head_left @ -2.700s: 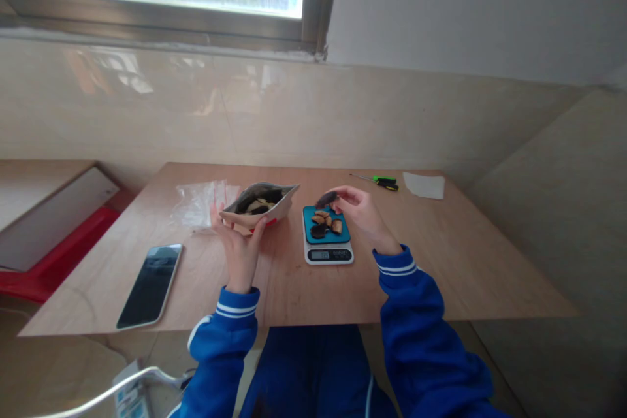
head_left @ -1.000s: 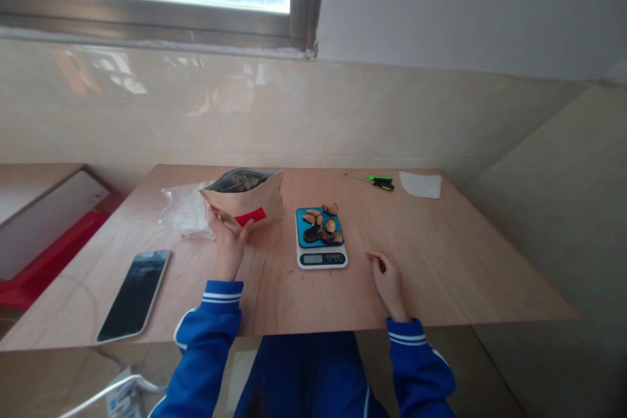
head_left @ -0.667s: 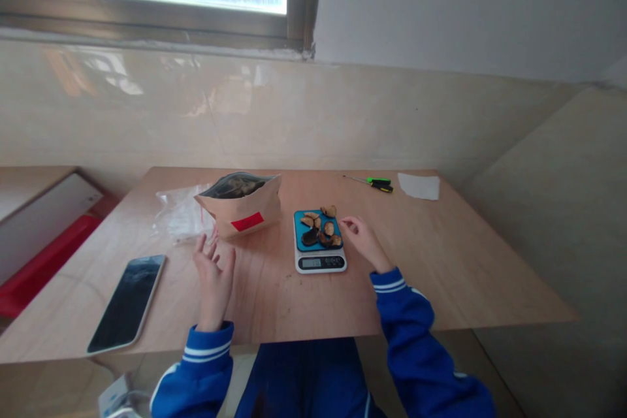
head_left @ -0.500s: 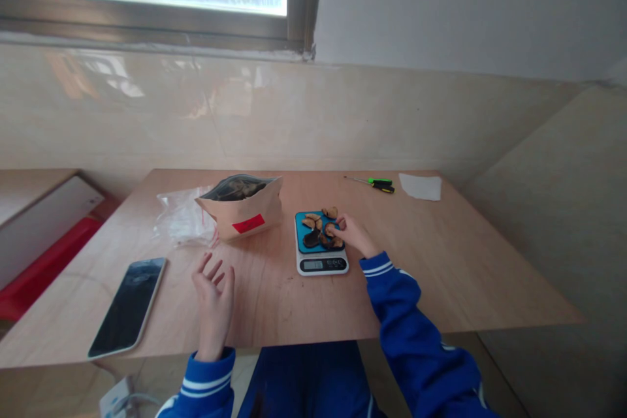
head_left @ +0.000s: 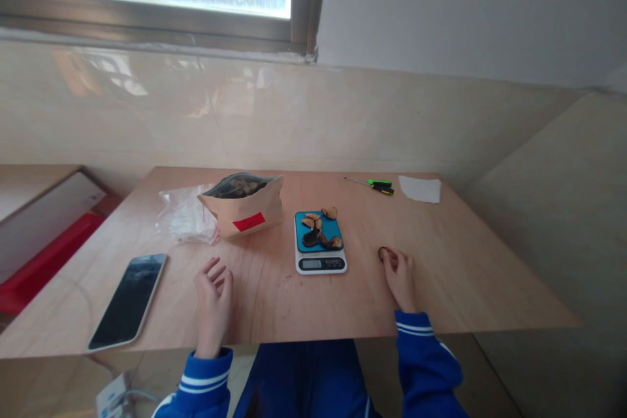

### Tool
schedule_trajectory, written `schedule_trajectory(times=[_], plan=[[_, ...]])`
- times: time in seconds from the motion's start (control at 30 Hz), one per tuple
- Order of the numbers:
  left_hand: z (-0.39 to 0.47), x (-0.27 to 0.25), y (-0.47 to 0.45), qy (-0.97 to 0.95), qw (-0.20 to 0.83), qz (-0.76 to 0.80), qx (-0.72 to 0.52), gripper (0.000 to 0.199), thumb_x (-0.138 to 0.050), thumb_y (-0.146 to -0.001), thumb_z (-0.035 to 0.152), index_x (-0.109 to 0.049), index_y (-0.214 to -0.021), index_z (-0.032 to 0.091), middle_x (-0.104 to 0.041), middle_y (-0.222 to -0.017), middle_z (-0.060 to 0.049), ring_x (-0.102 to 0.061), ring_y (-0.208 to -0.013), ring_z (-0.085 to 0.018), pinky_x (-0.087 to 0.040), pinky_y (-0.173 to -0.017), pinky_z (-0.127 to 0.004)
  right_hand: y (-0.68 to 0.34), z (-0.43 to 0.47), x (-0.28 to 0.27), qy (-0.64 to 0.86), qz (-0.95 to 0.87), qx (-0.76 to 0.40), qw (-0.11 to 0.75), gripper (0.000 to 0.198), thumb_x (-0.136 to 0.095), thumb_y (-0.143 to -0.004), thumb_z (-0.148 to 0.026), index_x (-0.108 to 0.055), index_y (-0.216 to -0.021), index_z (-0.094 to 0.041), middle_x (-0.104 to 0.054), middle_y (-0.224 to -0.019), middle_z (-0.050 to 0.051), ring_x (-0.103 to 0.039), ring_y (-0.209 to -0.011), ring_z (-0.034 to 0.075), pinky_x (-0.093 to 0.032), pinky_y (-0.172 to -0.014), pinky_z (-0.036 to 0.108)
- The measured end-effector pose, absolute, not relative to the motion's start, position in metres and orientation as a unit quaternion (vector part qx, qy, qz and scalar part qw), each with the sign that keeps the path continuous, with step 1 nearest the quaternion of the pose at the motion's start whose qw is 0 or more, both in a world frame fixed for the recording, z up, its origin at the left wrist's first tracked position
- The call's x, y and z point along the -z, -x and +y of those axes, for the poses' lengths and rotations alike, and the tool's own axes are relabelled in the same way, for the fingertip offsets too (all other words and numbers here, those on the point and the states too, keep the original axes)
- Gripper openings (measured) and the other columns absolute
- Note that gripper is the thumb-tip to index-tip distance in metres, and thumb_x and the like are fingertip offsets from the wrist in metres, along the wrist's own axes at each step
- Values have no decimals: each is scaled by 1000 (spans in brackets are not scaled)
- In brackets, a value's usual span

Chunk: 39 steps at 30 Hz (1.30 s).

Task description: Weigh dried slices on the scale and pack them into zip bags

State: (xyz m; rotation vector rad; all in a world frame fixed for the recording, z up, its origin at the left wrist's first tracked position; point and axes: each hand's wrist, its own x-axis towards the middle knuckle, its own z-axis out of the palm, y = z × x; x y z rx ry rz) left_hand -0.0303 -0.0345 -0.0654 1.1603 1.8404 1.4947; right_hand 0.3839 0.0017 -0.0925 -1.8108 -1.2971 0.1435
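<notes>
Between the fingers of my right hand (head_left: 400, 275) is a dark-rimmed dried mushroom (head_left: 382, 253), low over the table right of the scale. A digital kitchen scale (head_left: 321, 265) with a blue top bears several brown dried mushrooms (head_left: 311, 238); its small display is lit, the reading too small to make out surely. My left hand (head_left: 214, 300) rests near the front edge, palm turned inward, fingers loosely curled and apart, with nothing in it. Beyond that hand stands a brown paper pouch (head_left: 245, 212) with a red label, its top gaping over dark contents.
A clear plastic bag (head_left: 183, 215) lies left of the pouch. Nearer the front left is a phone (head_left: 128, 300). Two screwdrivers (head_left: 379, 184) and a white paper scrap (head_left: 420, 189) lie at the back right. A power strip (head_left: 115, 395) shows below the table's edge.
My right hand has taken a dried mushroom off the scale and moved right and toward me with it. My left hand has hardly moved.
</notes>
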Motion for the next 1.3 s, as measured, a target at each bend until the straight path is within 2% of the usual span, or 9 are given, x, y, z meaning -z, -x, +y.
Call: schedule_trajectory(times=[0.07,0.17,0.3,0.43,0.57,0.73,0.97,1.17,1.3], plan=[[-32,65,33,-445,210,681,-542,42,-55,-81,43,-49,-115,18,-51,-125,-15,-61,-108,-28,-56,-83,-47,-382,-6,100,718,-525,-26,456,48,-42,-87,-55,-63,-100,-14,-59,-96,15,-58,-85,25,-49,-80,44],[-16,57,46,-496,118,685,-520,37,-50,-84,33,-53,-117,17,-52,-122,-15,-57,-111,-29,-54,-87,-48,-381,-7,104,723,-507,-11,469,51,-38,-90,-56,-61,-103,-13,-57,-93,13,-55,-81,25,-48,-81,45],[33,39,72,-528,8,706,-472,43,-39,-84,16,-53,-124,12,-51,-128,-17,-45,-129,-28,-39,-108,-47,-383,-2,107,717,-522,-9,462,44,-39,-90,-53,-60,-98,-16,-56,-96,14,-54,-89,27,-46,-85,47],[79,33,87,-562,33,749,-350,49,-39,-85,15,-48,-133,12,-50,-139,-17,-40,-135,-29,-35,-110,-46,-384,-1,111,713,-540,-6,447,38,-40,-89,-48,-60,-97,-16,-55,-96,15,-54,-92,29,-46,-86,48],[91,43,87,-562,72,790,-233,38,-40,-88,22,-61,-119,18,-65,-120,-16,-52,-124,-34,-39,-100,-52,-385,-2,113,713,-545,4,441,36,-40,-88,-44,-61,-95,-15,-55,-96,15,-54,-91,28,-47,-86,48],[89,49,90,-542,60,808,-223,37,-41,-88,26,-67,-114,16,-70,-107,-18,-60,-110,-35,-42,-93,-51,-383,-2,109,710,-549,11,441,34,-39,-89,-42,-61,-94,-16,-55,-94,15,-55,-90,28,-47,-86,48],[84,37,93,-499,11,810,-308,40,-46,-90,34,-67,-117,15,-69,-116,-16,-56,-119,-31,-41,-101,-47,-383,-2,110,712,-546,13,441,37,-40,-89,-44,-61,-95,-15,-54,-95,15,-54,-92,29,-47,-87,51],[44,8,69,-433,-59,708,-555,38,-55,-89,39,-68,-116,16,-64,-127,-16,-51,-128,-29,-39,-106,-43,-363,-8,85,679,-543,56,491,33,-44,-90,-39,-62,-101,-13,-51,-103,16,-53,-100,29,-48,-88,50],[-3,-5,27,-439,-91,629,-635,34,-59,-89,29,-65,-120,17,-67,-123,-13,-51,-129,-26,-38,-109,-45,-288,-27,40,613,-594,-79,515,26,-43,-95,-34,-63,-101,-19,-58,-96,10,-57,-94,23,-50,-84,41]])
